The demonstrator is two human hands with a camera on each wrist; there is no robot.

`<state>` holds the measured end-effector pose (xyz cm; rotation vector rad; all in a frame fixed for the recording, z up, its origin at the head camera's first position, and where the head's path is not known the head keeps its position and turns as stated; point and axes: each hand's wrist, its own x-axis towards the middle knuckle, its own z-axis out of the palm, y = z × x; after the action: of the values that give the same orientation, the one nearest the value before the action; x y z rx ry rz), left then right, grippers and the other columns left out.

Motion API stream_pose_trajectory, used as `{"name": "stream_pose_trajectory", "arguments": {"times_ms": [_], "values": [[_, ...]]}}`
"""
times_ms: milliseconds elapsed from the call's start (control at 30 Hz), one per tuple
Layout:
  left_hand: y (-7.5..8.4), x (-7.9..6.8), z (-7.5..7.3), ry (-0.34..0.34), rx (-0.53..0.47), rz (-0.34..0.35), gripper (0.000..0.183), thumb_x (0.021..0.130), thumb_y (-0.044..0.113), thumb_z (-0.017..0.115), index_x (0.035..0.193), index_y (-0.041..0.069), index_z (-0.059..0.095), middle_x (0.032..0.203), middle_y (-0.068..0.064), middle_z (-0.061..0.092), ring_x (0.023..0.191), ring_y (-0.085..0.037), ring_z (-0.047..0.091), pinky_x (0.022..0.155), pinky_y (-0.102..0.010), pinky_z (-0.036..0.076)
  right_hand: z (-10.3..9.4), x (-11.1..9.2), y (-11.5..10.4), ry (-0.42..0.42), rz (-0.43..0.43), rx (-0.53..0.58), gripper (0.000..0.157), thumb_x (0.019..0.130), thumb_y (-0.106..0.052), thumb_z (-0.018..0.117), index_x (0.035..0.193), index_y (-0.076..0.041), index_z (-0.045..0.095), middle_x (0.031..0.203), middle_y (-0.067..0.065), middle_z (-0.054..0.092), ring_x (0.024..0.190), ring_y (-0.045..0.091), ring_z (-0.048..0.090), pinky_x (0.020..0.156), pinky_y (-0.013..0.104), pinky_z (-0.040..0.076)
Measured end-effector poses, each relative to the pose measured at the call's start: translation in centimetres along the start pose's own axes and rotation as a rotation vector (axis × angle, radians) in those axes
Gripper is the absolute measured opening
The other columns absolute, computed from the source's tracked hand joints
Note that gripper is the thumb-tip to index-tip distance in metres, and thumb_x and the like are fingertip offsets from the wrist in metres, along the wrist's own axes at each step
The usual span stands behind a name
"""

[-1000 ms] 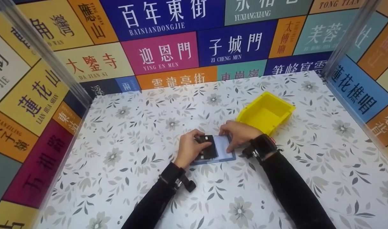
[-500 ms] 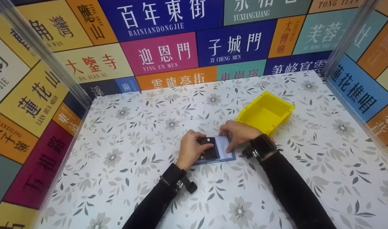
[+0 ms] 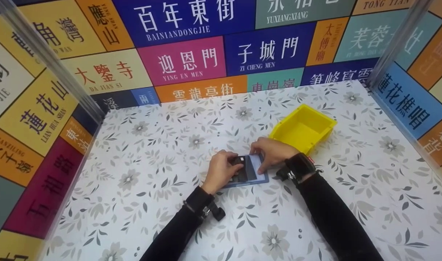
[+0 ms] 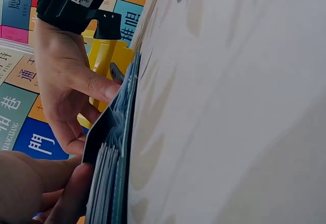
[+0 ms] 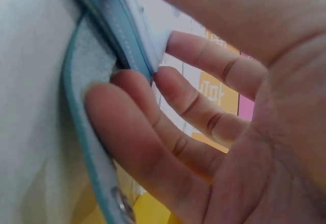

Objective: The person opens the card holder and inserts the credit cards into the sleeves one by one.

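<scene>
A small blue card holder (image 3: 247,184) with clear sleeves lies open on the table. My left hand (image 3: 219,169) pinches a dark card (image 3: 250,169) between thumb and fingers; the card lies over the holder, its right part under a clear sleeve. Seen from the left wrist, the card (image 4: 96,133) is slightly bowed above a stack of sleeves (image 4: 103,180). My right hand (image 3: 275,153) grips the holder's right side, thumb on the sleeve and fingers at the far edge. In the right wrist view a strap with a metal snap (image 5: 124,204) hangs beside those fingers.
A yellow plastic bin (image 3: 318,137) stands just behind my right hand. The table (image 3: 162,217) has a floral cover. Walls with coloured sign panels (image 3: 186,59) close off the back and both sides.
My left hand has moved a little to the right with the dark card, which now covers more of the pale sleeve. The right hand and the bin have stayed in place.
</scene>
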<state>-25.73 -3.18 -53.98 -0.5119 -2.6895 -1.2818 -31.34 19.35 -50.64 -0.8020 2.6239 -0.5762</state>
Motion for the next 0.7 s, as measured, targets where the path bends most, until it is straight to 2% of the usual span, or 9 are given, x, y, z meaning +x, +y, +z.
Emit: {"name": "stream_pose_trajectory", "arguments": {"times_ms": [100,167,267,333,433,533,700], "values": [[0.4,-0.2,0.1,-0.038,0.030,0.017,0.032,0.089,0.013,0.081,0.116,-0.003,0.074,0.097,-0.015,0.071,0.075,-0.017,0.070,0.067,-0.021,0.058,0.0,-0.1,-0.1,0.001,-0.003,0.001,0.056,0.064,-0.027,0.099,0.111,-0.015,0.071,0.107,0.007,0.064,0.089,0.022,0.056,0.081,0.035,0.049],[0.8,-0.4,0.2,-0.071,0.051,0.017,0.034,0.089,0.019,0.082,0.114,-0.001,0.074,0.096,-0.013,0.070,0.074,-0.014,0.068,0.066,-0.021,0.057,0.0,-0.1,-0.1,0.006,-0.021,0.007,0.055,0.064,-0.026,0.099,0.111,-0.014,0.071,0.106,0.007,0.065,0.088,0.022,0.056,0.080,0.035,0.049],[1.6,-0.8,0.3,-0.116,0.101,0.007,0.048,0.079,0.030,0.091,0.113,0.002,0.071,0.097,-0.010,0.069,0.080,-0.014,0.064,0.073,-0.025,0.054,-0.1,-0.2,0.0,0.001,-0.033,0.023,0.053,0.065,-0.024,0.099,0.110,-0.015,0.072,0.106,0.007,0.067,0.087,0.022,0.057,0.079,0.034,0.050],[2.2,-1.1,0.5,-0.132,0.141,0.003,0.062,0.070,0.032,0.096,0.116,0.001,0.069,0.099,-0.009,0.067,0.084,-0.016,0.062,0.077,-0.030,0.054,-0.2,-0.2,0.0,-0.007,-0.036,0.041,0.052,0.065,-0.023,0.098,0.110,-0.015,0.073,0.106,0.007,0.068,0.088,0.022,0.058,0.080,0.035,0.050],[2.8,-1.4,0.8,-0.143,0.209,0.017,0.071,0.064,0.028,0.098,0.122,-0.001,0.067,0.101,-0.009,0.067,0.090,-0.022,0.062,0.083,-0.036,0.054,-0.3,-0.2,0.2,-0.027,-0.015,0.060,0.051,0.067,-0.022,0.098,0.112,-0.017,0.074,0.108,0.006,0.069,0.090,0.022,0.058,0.083,0.036,0.050],[3.1,-1.5,1.0,-0.154,0.245,0.037,0.067,0.066,0.023,0.097,0.121,-0.002,0.067,0.101,-0.010,0.069,0.089,-0.024,0.065,0.084,-0.038,0.055,-0.4,-0.2,0.2,-0.029,-0.020,0.069,0.051,0.068,-0.022,0.097,0.113,-0.017,0.075,0.108,0.004,0.071,0.091,0.022,0.059,0.084,0.036,0.050],[3.0,-1.6,1.1,-0.173,0.249,0.067,0.061,0.069,0.016,0.094,0.122,-0.001,0.067,0.105,-0.011,0.073,0.094,-0.025,0.067,0.088,-0.039,0.056,-0.4,-0.1,0.2,-0.018,-0.064,0.081,0.049,0.067,-0.021,0.097,0.112,-0.016,0.078,0.101,0.002,0.074,0.086,0.020,0.059,0.080,0.035,0.050]]}}
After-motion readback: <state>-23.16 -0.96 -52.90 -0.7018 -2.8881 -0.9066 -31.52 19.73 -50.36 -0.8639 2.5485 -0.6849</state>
